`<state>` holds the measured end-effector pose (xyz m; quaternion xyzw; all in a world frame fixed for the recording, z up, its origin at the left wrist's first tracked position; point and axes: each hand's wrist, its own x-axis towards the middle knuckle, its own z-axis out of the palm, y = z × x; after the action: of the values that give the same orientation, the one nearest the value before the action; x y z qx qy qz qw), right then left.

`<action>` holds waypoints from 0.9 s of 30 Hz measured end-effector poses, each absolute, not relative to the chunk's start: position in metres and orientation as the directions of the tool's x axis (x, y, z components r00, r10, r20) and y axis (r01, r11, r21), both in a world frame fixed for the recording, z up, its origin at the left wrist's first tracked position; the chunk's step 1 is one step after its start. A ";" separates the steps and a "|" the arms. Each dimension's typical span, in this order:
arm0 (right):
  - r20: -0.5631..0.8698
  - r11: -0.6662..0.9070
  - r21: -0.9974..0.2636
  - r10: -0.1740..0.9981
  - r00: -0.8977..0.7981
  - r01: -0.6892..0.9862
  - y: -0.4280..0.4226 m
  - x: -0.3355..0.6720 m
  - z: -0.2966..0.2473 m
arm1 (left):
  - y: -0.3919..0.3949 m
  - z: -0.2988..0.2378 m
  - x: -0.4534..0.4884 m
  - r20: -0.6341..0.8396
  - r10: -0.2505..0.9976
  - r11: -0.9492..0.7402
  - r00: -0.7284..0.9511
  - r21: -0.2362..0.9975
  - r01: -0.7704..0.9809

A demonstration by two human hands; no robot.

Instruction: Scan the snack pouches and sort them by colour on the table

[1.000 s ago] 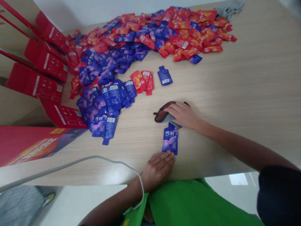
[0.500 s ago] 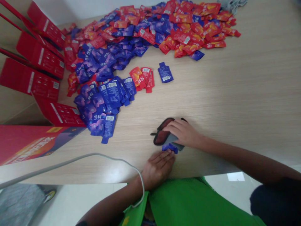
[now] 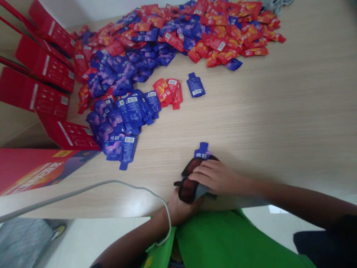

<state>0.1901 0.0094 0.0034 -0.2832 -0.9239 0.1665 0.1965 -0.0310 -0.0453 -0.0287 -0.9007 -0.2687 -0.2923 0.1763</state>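
Observation:
My right hand (image 3: 216, 178) grips a dark red and black pad (image 3: 187, 186) with a grey part under the palm, and presses it flat near the table's front edge. A blue sachet (image 3: 202, 152) with white characters lies under the pad; only its top end shows on the far side. My left hand (image 3: 178, 209) rests at the table edge just under the pad's near end. The pad hides its fingers, so I cannot tell whether they hold anything.
A big heap of red and blue sachets (image 3: 178, 33) covers the far left of the wooden table (image 3: 279, 111). A single blue sachet (image 3: 195, 85) and a few red ones (image 3: 169, 91) lie apart. Red cartons (image 3: 41, 70) stand at the left. A grey cable (image 3: 111, 184) crosses the near edge.
My right hand has dragged the pad toward me over the blue sachet, whose top now shows beyond it. The pad has come to cover my left hand's fingers.

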 end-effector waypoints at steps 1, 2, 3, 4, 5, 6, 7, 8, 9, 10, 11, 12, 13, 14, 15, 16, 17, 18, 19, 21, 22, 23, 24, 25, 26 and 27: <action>0.213 0.775 -0.420 0.590 -0.779 0.473 0.006 0.187 -0.005 | -0.046 -0.029 -0.031 0.597 0.407 -0.804 0.691 -0.125 0.581; 0.175 0.760 -0.414 0.607 -0.776 0.501 0.009 0.187 -0.013 | -0.046 -0.029 -0.031 0.543 0.450 -0.829 0.709 -0.042 0.558; 0.151 0.744 -0.400 0.630 -0.762 0.536 0.017 0.188 -0.019 | -0.046 -0.029 -0.031 0.485 0.489 -0.845 0.725 0.055 0.532; 0.140 0.729 -0.379 0.654 -0.744 0.570 0.029 0.191 -0.024 | -0.045 -0.028 -0.031 0.437 0.516 -0.850 0.737 0.153 0.505; 0.139 0.712 -0.355 0.681 -0.719 0.606 0.045 0.196 -0.026 | -0.045 -0.027 -0.032 0.395 0.537 -0.843 0.745 0.249 0.476; 0.146 0.696 -0.329 0.706 -0.694 0.639 0.063 0.202 -0.025 | -0.045 -0.027 -0.032 0.360 0.552 -0.829 0.752 0.331 0.450; 0.153 0.674 -0.308 0.731 -0.665 0.671 0.082 0.209 -0.023 | -0.045 -0.026 -0.032 0.338 0.563 -0.813 0.754 0.388 0.434; 0.168 0.653 -0.285 0.754 -0.635 0.701 0.098 0.215 -0.018 | -0.045 -0.025 -0.032 0.328 0.572 -0.802 0.752 0.415 0.429; 0.198 0.626 -0.269 0.780 -0.594 0.732 0.112 0.221 -0.012 | -0.045 -0.025 -0.032 0.324 0.578 -0.795 0.749 0.431 0.427; 0.247 0.596 -0.266 0.802 -0.544 0.758 0.122 0.226 -0.004 | -0.045 -0.025 -0.032 0.323 0.583 -0.790 0.746 0.441 0.426; 0.310 0.571 -0.281 0.815 -0.489 0.772 0.126 0.229 0.004 | -0.045 -0.025 -0.033 0.325 0.587 -0.787 0.742 0.445 0.427; 0.376 0.555 -0.313 0.818 -0.435 0.771 0.125 0.230 0.012 | -0.045 -0.025 -0.033 0.327 0.589 -0.786 0.739 0.444 0.430; 0.440 0.556 -0.353 0.809 -0.390 0.753 0.118 0.228 0.020 | -0.045 -0.026 -0.033 0.326 0.588 -0.788 0.741 0.437 0.433; 0.487 0.578 -0.390 0.790 -0.372 0.717 0.106 0.225 0.025 | -0.045 -0.026 -0.033 0.317 0.580 -0.795 0.750 0.420 0.437; 0.507 0.618 -0.415 0.767 -0.394 0.668 0.090 0.220 0.028 | -0.046 -0.027 -0.033 0.294 0.570 -0.804 0.767 0.391 0.448; 0.518 0.669 -0.423 0.732 -0.442 0.611 0.072 0.213 0.028 | -0.046 -0.027 -0.033 0.258 0.559 -0.814 0.788 0.352 0.462; 0.478 0.715 -0.423 0.698 -0.533 0.556 0.053 0.206 0.026 | -0.047 -0.028 -0.033 0.217 0.549 -0.823 0.807 0.310 0.476; 0.413 0.752 -0.419 0.657 -0.630 0.509 0.036 0.199 0.020 | -0.047 -0.028 -0.033 0.178 0.542 -0.829 0.821 0.272 0.488; 0.361 0.781 -0.412 0.613 -0.703 0.470 0.022 0.193 0.013 | -0.048 -0.028 -0.033 0.149 0.540 -0.831 0.828 0.245 0.499; 0.257 0.778 -0.425 0.593 -0.763 0.462 0.009 0.187 -0.005 | -0.048 -0.027 -0.033 0.136 0.544 -0.829 0.828 0.234 0.507; 0.217 0.765 -0.426 0.605 -0.766 0.484 0.012 0.187 -0.013 | -0.048 -0.026 -0.033 0.162 0.547 -0.827 0.821 0.255 0.501; 0.188 0.743 -0.421 0.633 -0.751 0.521 0.020 0.190 -0.020 | -0.047 -0.025 -0.032 0.199 0.551 -0.824 0.810 0.283 0.491; 0.171 0.714 -0.406 0.673 -0.720 0.570 0.034 0.195 -0.024 | -0.047 -0.025 -0.032 0.241 0.557 -0.819 0.795 0.317 0.478; 0.171 0.681 -0.381 0.716 -0.677 0.625 0.051 0.201 -0.026 | -0.046 -0.024 -0.031 0.281 0.562 -0.814 0.778 0.354 0.461; 0.180 0.636 -0.354 0.766 -0.618 0.685 0.069 0.210 -0.026 | -0.045 -0.023 -0.031 0.310 0.568 -0.807 0.762 0.390 0.443; 0.195 0.583 -0.318 0.812 -0.551 0.747 0.086 0.219 -0.023 | -0.045 -0.023 -0.030 0.327 0.581 -0.796 0.746 0.423 0.434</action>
<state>0.2193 0.0861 -0.0229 -0.4455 -0.8749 0.0994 0.1620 -0.0301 -0.0447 -0.0227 -0.9201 -0.2757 -0.2261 -0.1620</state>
